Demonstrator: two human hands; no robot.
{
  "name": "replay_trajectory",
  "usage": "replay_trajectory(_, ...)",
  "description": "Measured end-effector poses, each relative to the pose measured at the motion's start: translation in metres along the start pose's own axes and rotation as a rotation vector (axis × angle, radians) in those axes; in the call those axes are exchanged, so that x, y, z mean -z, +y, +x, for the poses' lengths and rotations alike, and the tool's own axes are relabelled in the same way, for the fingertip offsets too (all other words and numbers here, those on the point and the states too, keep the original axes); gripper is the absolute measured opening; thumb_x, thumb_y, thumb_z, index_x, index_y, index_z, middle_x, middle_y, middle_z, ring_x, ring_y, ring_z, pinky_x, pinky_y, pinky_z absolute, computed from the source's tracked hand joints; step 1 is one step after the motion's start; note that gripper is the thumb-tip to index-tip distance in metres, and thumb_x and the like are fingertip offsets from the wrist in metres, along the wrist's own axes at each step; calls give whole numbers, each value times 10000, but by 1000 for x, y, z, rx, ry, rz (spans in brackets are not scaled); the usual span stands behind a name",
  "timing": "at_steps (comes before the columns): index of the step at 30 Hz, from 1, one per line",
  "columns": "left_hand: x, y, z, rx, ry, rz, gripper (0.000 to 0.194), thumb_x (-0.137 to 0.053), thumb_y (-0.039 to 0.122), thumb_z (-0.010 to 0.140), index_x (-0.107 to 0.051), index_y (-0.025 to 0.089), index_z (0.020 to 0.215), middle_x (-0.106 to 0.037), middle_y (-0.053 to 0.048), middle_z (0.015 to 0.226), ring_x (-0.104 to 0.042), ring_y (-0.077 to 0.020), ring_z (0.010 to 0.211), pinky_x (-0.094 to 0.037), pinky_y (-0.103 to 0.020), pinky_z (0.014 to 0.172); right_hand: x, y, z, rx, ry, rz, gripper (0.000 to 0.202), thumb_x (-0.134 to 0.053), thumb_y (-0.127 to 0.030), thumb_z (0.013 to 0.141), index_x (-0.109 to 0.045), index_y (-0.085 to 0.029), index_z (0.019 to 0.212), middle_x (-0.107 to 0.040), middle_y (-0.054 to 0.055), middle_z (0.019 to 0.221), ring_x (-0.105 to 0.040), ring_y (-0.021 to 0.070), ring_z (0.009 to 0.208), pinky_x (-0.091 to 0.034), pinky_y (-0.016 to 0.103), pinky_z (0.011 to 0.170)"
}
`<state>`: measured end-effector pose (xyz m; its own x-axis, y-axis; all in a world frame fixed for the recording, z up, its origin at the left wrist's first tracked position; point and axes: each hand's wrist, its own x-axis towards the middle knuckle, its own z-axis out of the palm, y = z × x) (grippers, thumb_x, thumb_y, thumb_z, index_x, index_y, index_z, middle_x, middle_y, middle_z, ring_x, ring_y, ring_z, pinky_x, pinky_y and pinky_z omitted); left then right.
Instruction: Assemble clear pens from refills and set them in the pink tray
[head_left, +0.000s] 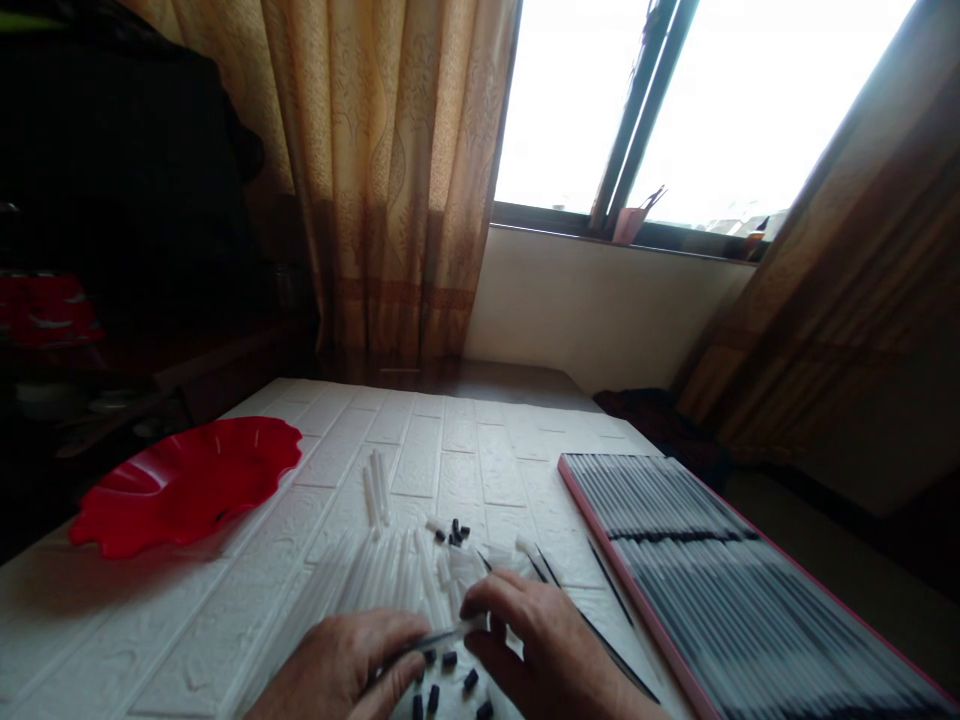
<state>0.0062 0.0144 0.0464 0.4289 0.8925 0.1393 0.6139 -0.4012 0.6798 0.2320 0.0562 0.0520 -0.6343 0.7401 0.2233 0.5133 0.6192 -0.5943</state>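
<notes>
My left hand (358, 660) is closed round a slim clear tube (442, 637) with a dark core, held between thumb and fingers. At the tube's far end, my right hand (529, 640) pinches a whitish tip; whether that tip is a separate piece I cannot tell. Below and between the hands lie several small black plugs (470, 680). A spread of translucent plastic tubes (367, 570) lies just beyond my left hand, and a few more tubes (377, 487) lie farther off. Beside my right hand are thin black rods (611, 583) and small whitish pieces (469, 565).
To the right lies a pink-edged tray (592, 510) filled with rows of slim dark-cored tubes. A red scalloped dish (191, 480) sits at the left on the white brick-patterned table (487, 470). Curtains (390, 180) and a window stand behind.
</notes>
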Motion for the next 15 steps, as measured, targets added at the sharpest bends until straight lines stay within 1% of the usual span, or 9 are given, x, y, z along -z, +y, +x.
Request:
replay_trajectory(3,-2,-1,-2,-29,5,33,219,-525,313,974,-732,296,906,-773,30,816,-732,-162,724,-517,-164,641,-5,3,0,14,-16,32,192,-647,-117,825,-742,-187,977,-758,66,831,-695,182,731,-482,241,669)
replay_trajectory(6,-6,-6,-5,-67,51,130,265,-470,337,996,-700,276,879,-763,29,790,-723,-157,694,-512,-172,647,-10,8,0,29,-16,86,221,-653,-166,851,-773,-196,1034,-771,76,819,-702,184,712,-481,241,658)
replay_trajectory(8,-9,-8,-6,-89,37,184,287,-437,344,1010,-679,264,879,-755,29,781,-720,-151,683,-501,-173,634,-12,9,0,36,-18,130,193,-645,-190,866,-791,-192,992,-756,67,771,-682,166,659,-460,226,614)
replay_trajectory(11,-12,-10,-5,-84,-33,221,324,-401,347,1031,-654,245,855,-744,21,780,-725,-147,690,-480,-172,596,-14,8,0,62,5,172,180,-631,-199,871,-801,-186,928,-727,54,726,-655,149,625,-436,215,582)
replay_trajectory(15,-12,-12,-4,-77,-25,240,339,-368,353,1042,-664,248,914,-752,14,818,-741,-162,741,-489,-189,640,-19,9,2,84,75,222,189,-623,-218,873,-801,-163,909,-708,50,690,-647,147,617,-449,212,596)
